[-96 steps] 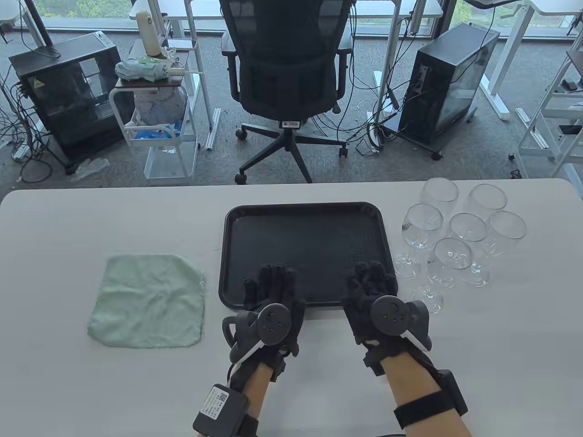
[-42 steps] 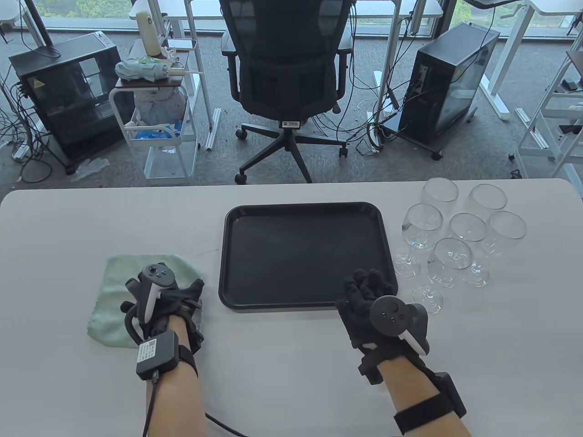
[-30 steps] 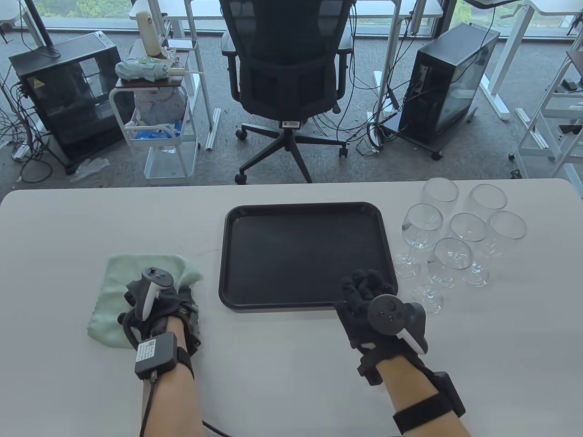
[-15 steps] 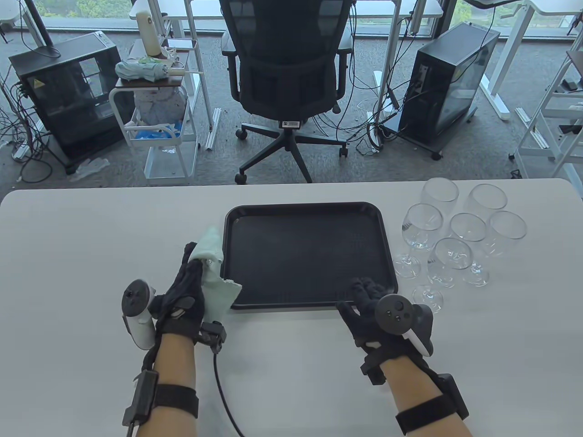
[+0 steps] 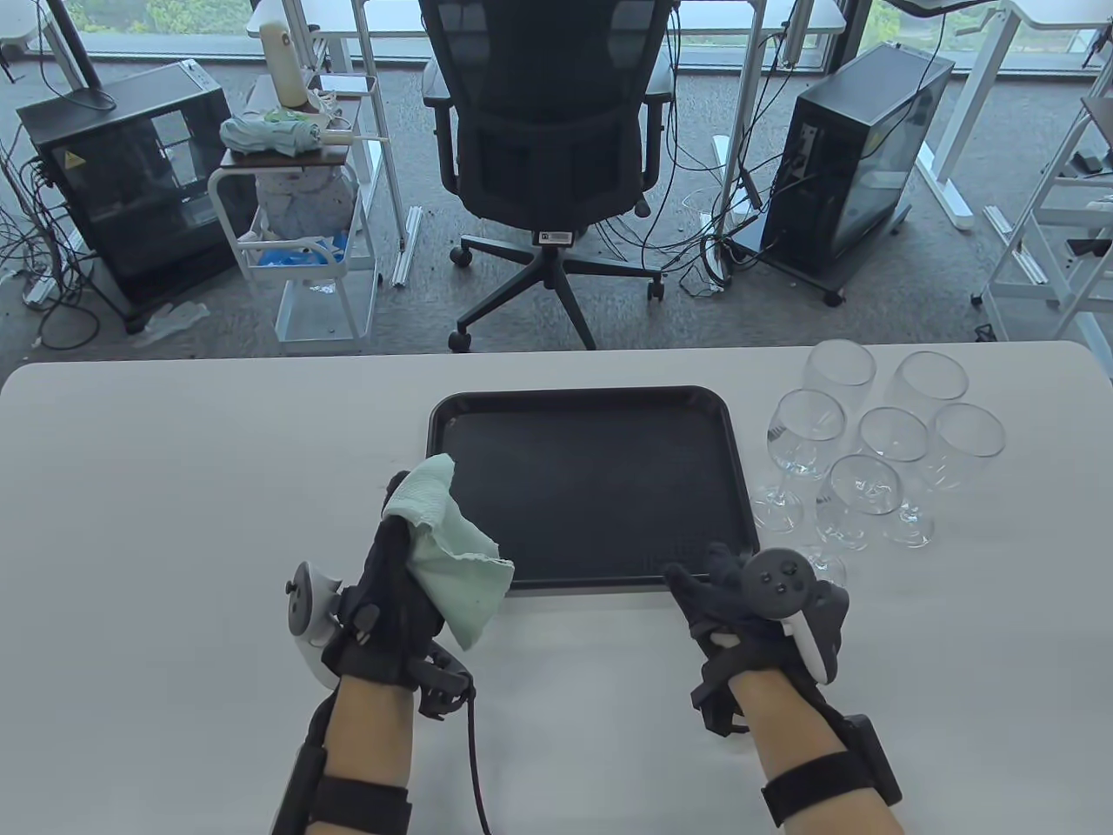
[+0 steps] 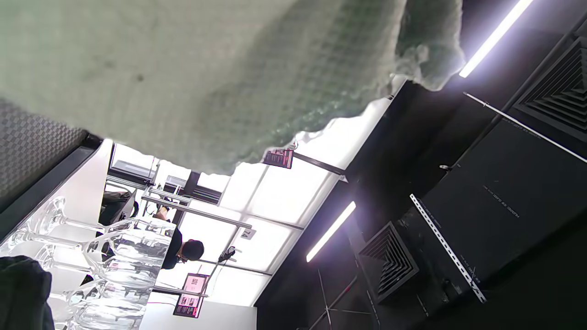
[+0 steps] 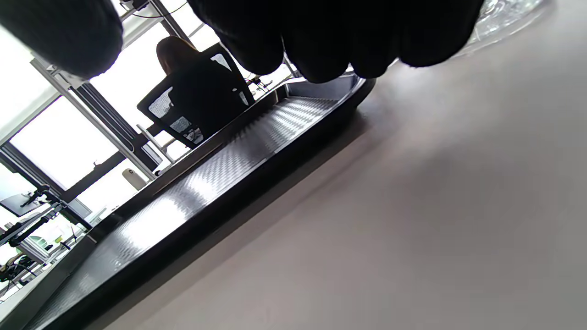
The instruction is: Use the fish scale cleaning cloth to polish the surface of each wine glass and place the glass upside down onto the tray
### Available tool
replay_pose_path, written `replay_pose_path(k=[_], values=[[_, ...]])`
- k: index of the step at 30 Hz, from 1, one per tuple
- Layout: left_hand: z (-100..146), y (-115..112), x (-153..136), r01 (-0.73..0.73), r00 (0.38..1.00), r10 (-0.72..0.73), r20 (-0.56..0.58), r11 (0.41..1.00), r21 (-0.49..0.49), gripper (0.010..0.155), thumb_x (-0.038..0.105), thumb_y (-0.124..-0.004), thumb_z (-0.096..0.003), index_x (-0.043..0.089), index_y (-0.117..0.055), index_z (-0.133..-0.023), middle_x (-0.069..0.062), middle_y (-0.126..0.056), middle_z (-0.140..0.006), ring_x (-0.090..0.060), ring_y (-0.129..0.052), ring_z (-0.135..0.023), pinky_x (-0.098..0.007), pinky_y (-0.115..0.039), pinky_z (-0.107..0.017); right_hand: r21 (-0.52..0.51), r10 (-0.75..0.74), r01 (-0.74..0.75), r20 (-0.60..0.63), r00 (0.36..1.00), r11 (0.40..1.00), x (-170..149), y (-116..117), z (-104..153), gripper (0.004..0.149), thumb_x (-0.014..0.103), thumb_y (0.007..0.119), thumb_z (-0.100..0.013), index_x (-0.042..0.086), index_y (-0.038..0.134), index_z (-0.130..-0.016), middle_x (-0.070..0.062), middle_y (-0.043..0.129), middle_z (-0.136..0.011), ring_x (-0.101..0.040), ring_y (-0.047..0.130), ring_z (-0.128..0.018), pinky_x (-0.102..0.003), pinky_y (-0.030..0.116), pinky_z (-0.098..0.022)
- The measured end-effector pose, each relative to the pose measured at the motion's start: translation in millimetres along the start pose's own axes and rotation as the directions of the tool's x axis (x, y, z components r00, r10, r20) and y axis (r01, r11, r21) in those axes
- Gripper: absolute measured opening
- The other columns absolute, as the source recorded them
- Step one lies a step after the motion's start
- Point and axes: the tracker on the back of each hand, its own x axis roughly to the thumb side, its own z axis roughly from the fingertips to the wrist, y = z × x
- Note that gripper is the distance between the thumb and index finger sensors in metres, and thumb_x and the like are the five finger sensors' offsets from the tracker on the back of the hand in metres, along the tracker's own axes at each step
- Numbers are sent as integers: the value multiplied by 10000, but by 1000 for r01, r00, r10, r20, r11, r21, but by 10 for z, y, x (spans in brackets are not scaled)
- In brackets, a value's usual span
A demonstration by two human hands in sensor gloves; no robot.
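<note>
Two gloved hands are over the near edge of the bench. The left hand (image 5: 391,591) is turned palm-up and grasps the pale green cloth (image 5: 448,548), which drapes from its fingers over the near left corner of the black tray (image 5: 583,402). In the left wrist view the cloth (image 6: 192,78) fills the top of the picture, showing a fine scale-like weave. It is soft, light and limp, so it looks best bunched in the palm, with a fold left free to wrap a bowl.

The right hand (image 5: 748,600) holds nothing, its fingers loosely curled just beside the tray's near right corner. The nearest wine glass foot lies partly behind it.

Beyond that hand six wine glasses (image 5: 878,444) stand upright in a close cluster on the bench to the right of the tray, some appearing to touch. The tray carries none of them yet. They look thin, smooth and brittle, likely slippery against glove fabric. The stem or low bowl seems the safest hold, lifting straight up so neighbours are not knocked.
</note>
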Motion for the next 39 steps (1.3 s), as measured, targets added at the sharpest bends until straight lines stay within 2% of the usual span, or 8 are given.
replay_pose_path(k=[5,10,13,16,21,26,30,39], values=[[4,-25,-6,-7,1000,7,-1,1000,-13,613,584,-495,-611,394,-290,-1157,-36,-212,-1245,-395,-180,-1160,-695,-202,-778,4,2,-1,-78,997,1000,-149,-207,70,803,731,767,-483,164,649,-1039,-208,704,-1043,-499,692,-900,-593,679,-614],[12,-20,7,-11,1000,11,4,1000,-17,612,585,-495,-612,397,-291,-1157,-34,-208,-1246,-397,-178,-1160,-695,-201,-779,-39,14,-24,-237,971,999,-507,-439,53,827,726,772,-483,137,625,-1045,-219,669,-1056,-511,647,-920,-612,653,-622],[21,-17,13,-9,1000,9,1,999,-42,612,584,-493,-616,396,-285,-1159,-33,-195,-1247,-396,-167,-1160,-694,-195,-779,-72,-6,-17,-309,951,997,-672,-514,-34,880,706,780,-489,126,487,-1083,-234,530,-1102,-523,511,-966,-638,570,-652],[25,-21,30,-16,1000,16,7,999,-52,610,581,-497,-618,397,-286,-1159,-32,-192,-1248,-396,-160,-1161,-694,-189,-779,-120,-104,64,-372,922,991,-809,-521,-157,918,698,798,-483,149,397,-1099,-223,434,-1126,-514,399,-996,-644,500,-679],[18,-19,25,-6,1000,6,5,998,-61,609,580,-502,-617,400,-291,-1159,-31,-195,-1249,-398,-160,-1161,-695,-187,-779,-212,-191,115,-388,902,970,-936,-441,-313,881,668,835,-473,184,438,-1093,-217,376,-1132,-497,272,-1006,-655,416,-691],[10,-15,-16,-2,1000,1,-16,997,-82,609,581,-502,-618,405,-288,-1160,-29,-181,-1251,-400,-145,-1161,-697,-176,-779,-295,-222,110,-380,898,949,-1022,-405,-405,749,629,866,-472,229,596,-1045,-200,463,-1118,-480,321,-1010,-648,435,-691],[8,-15,-21,5,1000,-7,-21,996,-86,609,582,-502,-618,406,-288,-1161,-29,-180,-1251,-400,-144,-1162,-697,-177,-779,-309,-229,117,-357,905,944,-1045,-382,-443,607,589,877,-481,284,713,-980,-185,518,-1111,-473,352,-1013,-649,408,-691],[14,-15,-30,11,1000,-13,-23,996,-93,610,583,-506,-618,409,-293,-1162,-28,-180,-1253,-400,-140,-1163,-700,-175,-778,-304,-243,145,-316,917,942,-1072,-399,-449,447,469,897,-494,315,794,-901,-179,584,-1090,-470,395,-1014,-666,390,-688]])
